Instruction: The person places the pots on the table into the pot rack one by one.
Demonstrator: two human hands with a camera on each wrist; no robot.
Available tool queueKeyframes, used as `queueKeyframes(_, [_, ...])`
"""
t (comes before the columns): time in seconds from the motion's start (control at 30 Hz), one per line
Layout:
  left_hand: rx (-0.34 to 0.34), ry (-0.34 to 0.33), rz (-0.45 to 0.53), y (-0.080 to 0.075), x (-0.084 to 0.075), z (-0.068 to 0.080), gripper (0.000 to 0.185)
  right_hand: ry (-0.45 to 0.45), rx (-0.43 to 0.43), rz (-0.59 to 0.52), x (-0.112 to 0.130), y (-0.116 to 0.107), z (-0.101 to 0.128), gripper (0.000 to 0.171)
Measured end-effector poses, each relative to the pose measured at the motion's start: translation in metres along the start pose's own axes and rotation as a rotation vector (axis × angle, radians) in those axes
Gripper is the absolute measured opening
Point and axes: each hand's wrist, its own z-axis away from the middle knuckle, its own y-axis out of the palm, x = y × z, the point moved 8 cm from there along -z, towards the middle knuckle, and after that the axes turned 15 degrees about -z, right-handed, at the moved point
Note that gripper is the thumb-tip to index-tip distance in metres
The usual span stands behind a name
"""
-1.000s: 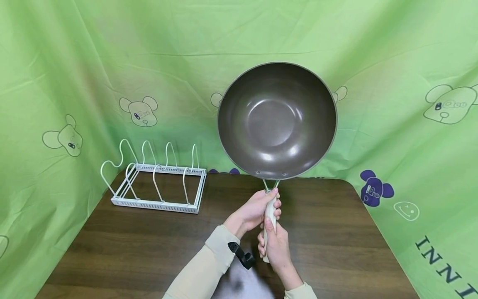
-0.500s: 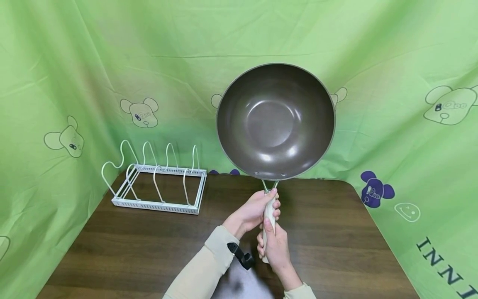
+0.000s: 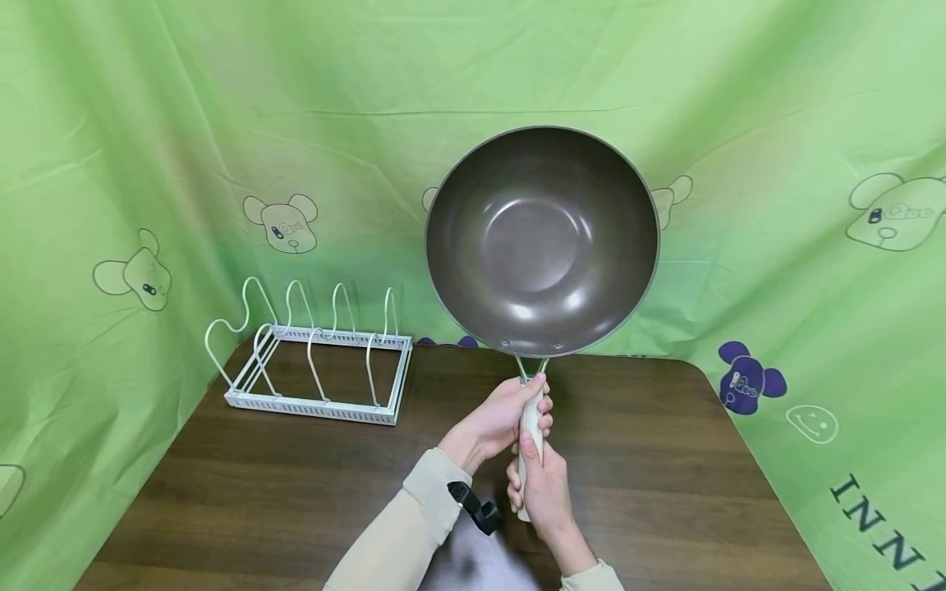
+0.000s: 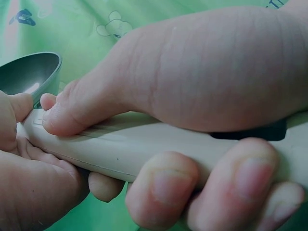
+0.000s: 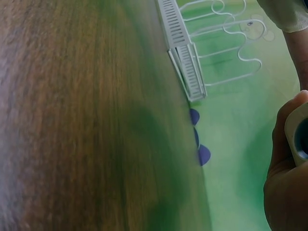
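From my remote seat, left to right: at the left of the frame, the white wire rack sits on the brown table. Lower centre, I see the left hand wrapped around the upper handle, just below the dark pan, which is up in the centre-right, its hollow facing me, against the green curtain. Slightly further right and lower, the right hand clasps the handle's bottom end, thumb along it.
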Motion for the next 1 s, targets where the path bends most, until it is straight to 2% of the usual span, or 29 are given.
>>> queueKeyframes(0.23, [-0.014, -0.001, -0.001, -0.004, -0.003, 0.002, 0.026, -0.028, 0.006, 0.018, 0.002, 0.005, -0.002, 0.039])
queueKeyframes(0.8, [-0.046, 0.004, 0.006, -0.015, -0.008, 0.009, 0.025, 0.028, 0.020, 0.029, -0.002, 0.015, -0.005, 0.044])
queueKeyframes(1.0, [-0.053, 0.004, 0.010, -0.018, -0.008, 0.013, 0.025, 0.042, 0.024, 0.010, -0.004, 0.019, -0.004, 0.040])
